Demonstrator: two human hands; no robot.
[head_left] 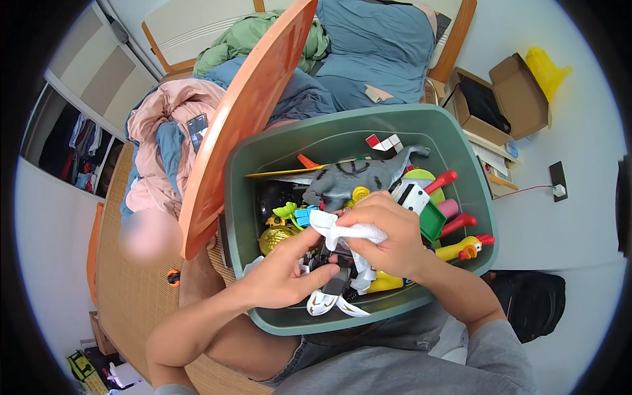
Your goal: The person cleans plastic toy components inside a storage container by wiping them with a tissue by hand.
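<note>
A green plastic bin [247, 197] full of toys sits in front of me, and both my hands are over it. My right hand [388, 234] is closed in a pinch on a crumpled white cloth or wipe [359, 232]. My left hand [289, 270] is gripping a black and grey plastic toy [337, 280], its thumb on the toy's grey face. White parts with gold-brown marks [322, 303] stick out below that toy; I cannot tell whether they belong to it. The cloth hangs against the toy's upper side, and my fingers partly hide both.
Inside the bin are a grey toy dinosaur [359, 178], a yellow rubber chicken [454, 250] and red handles [441, 181]. An orange round board [247, 118] leans at the bin's left. Behind are bedding [375, 46] and an open cardboard box [477, 108].
</note>
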